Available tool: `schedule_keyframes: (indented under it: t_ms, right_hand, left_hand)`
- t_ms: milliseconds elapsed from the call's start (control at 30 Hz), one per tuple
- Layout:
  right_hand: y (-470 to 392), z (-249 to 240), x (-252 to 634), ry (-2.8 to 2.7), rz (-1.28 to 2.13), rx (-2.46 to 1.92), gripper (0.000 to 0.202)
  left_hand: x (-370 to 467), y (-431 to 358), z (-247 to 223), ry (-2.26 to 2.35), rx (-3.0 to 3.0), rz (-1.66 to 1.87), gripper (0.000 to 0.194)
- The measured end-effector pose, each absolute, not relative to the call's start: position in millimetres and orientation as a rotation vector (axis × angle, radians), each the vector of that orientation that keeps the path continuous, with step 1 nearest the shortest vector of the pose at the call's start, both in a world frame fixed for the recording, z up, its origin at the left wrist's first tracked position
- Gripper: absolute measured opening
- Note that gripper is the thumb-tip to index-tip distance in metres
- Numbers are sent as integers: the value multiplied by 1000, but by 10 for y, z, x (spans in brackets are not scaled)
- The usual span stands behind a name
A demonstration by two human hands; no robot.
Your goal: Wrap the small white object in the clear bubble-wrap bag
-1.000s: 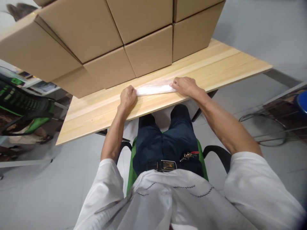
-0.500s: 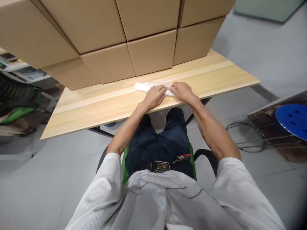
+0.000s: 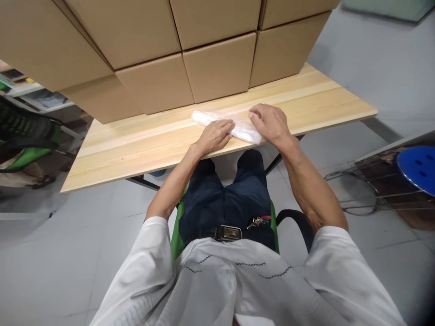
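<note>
A translucent white plastic bag (image 3: pixel 244 127), long and narrow with a wrinkled surface, lies aslant near the front edge of the wooden table (image 3: pixel 136 145). My left hand (image 3: pixel 217 135) rests over its near side, fingers together and curled onto it, holding it against the tabletop. At the bag's right part, my right hand (image 3: pixel 270 123) has thumb and forefinger closed at its upper edge; the other fingers are bent. What is inside the bag, if anything, cannot be made out.
Large cardboard boxes (image 3: pixel 220 68) stand stacked along the table's back. To the right are a blue stool (image 3: pixel 418 167) and a wire loop (image 3: pixel 356 194) near the floor. A black and green chair (image 3: pixel 30 131) stands at the left, with part of another person beside it.
My right hand has moved right and slightly away from my left hand. The plastic bag's right part is now spread wider and shows more. My left hand stays nearly in place.
</note>
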State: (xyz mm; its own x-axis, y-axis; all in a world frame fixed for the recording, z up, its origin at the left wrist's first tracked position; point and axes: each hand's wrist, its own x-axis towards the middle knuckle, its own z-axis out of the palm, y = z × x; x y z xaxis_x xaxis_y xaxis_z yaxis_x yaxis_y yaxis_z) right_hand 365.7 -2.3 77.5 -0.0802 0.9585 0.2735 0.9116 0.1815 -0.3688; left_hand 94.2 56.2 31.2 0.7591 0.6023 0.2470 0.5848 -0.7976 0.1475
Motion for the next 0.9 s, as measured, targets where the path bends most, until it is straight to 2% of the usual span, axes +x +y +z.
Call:
schedule_keyframes:
  t_ms: [167,567,900]
  right_hand:
    - [-6,656,3512,-2253,256,-1692,61]
    - [-97,765,3318,-2241,182,-1909,58]
    - [-65,779,3275,-2240,161,-1950,57]
  left_hand:
    - [933,571,299,1005,2861,440,60]
    - [904,618,393,985,2874,395,46]
    - [885,553,390,998,2809,377,56]
